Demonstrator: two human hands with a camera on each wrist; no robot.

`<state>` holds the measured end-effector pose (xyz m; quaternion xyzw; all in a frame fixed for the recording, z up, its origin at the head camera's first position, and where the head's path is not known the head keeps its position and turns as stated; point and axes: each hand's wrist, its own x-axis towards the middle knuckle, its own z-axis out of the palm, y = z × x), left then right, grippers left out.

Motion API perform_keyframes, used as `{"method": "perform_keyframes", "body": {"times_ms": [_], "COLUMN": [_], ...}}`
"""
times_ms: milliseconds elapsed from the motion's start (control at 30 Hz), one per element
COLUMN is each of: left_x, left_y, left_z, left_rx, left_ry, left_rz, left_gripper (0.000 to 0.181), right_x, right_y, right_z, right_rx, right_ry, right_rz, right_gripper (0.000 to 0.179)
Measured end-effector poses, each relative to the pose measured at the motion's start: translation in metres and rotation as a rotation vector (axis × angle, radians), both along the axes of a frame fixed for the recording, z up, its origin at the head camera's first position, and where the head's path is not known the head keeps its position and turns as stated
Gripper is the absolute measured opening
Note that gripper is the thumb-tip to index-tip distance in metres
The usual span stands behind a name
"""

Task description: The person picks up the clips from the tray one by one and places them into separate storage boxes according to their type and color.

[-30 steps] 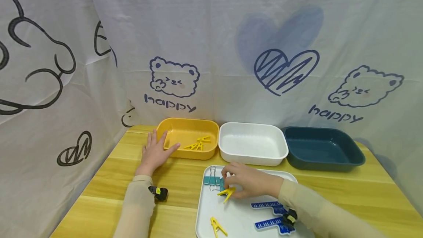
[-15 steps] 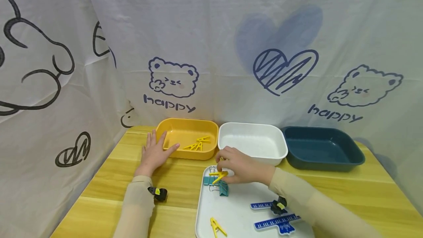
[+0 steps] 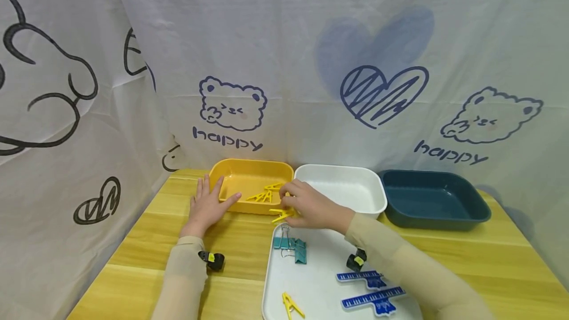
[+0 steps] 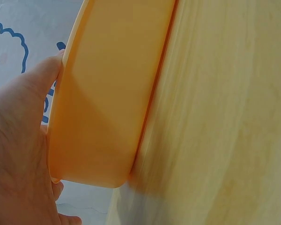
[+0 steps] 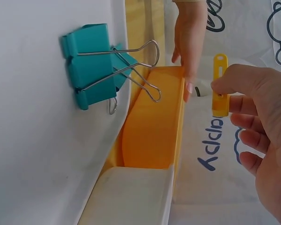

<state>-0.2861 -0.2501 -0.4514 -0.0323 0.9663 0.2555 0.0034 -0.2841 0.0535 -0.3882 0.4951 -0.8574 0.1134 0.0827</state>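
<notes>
My right hand [image 3: 313,206] pinches a yellow clothespin [image 3: 280,215] between thumb and fingers, just above the front right corner of the yellow bin [image 3: 242,206]. In the right wrist view the clothespin [image 5: 220,107] is seen edge-on under the thumb. Several yellow clothespins [image 3: 262,196] lie inside the bin. My left hand [image 3: 208,212] rests with spread, straight fingers at the bin's left front corner; its thumb touches the rim in the left wrist view. Another yellow clothespin [image 3: 292,305] lies at the near left of the white tray [image 3: 320,285].
Two teal binder clips [image 3: 300,252] lie on the tray's far left, with two blue ruler-patterned clips [image 3: 373,301] nearer, partly below my right forearm. A white bin [image 3: 351,186] and a dark teal bin [image 3: 435,196] stand right of the yellow one. A printed curtain [image 3: 302,63] hangs behind.
My right hand has lifted the clothespin from beside the binder clips and carried it left and away from me to the yellow bin's front edge. The left hand stays at the bin.
</notes>
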Motion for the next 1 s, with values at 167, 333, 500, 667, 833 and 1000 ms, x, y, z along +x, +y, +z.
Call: {"method": "perform_keyframes", "body": {"times_ms": [167, 333, 500, 667, 833, 1000], "left_x": [0.0, -0.001, -0.003, -0.004, -0.003, -0.003], "left_y": [0.0, -0.001, -0.002, -0.002, -0.002, -0.001], "left_z": [0.002, 0.002, 0.001, 0.0, 0.0, -0.001], "left_rx": [0.011, -0.001, -0.01, -0.005, -0.003, -0.014], "left_ry": [0.001, 0.003, -0.004, -0.003, 0.0, 0.001], "left_rz": [-0.003, -0.003, -0.003, -0.001, 0.0, 0.004], "left_gripper": [0.096, 0.097, 0.099, 0.099, 0.099, 0.098], "right_x": [-0.006, -0.013, -0.022, -0.032, -0.043, -0.054], "right_y": [-0.007, -0.014, -0.021, -0.03, -0.04, -0.051], "right_z": [0.002, 0.003, 0.005, 0.006, 0.005, 0.001], "right_rx": [-0.029, -0.032, -0.049, -0.027, -0.032, -0.022], "right_ry": [0.004, -0.043, -0.042, -0.026, -0.033, -0.042], "right_rz": [-0.017, -0.086, -0.107, -0.146, -0.191, -0.234], "right_gripper": [0.014, 0.012, 0.014, 0.017, 0.016, 0.018]}}
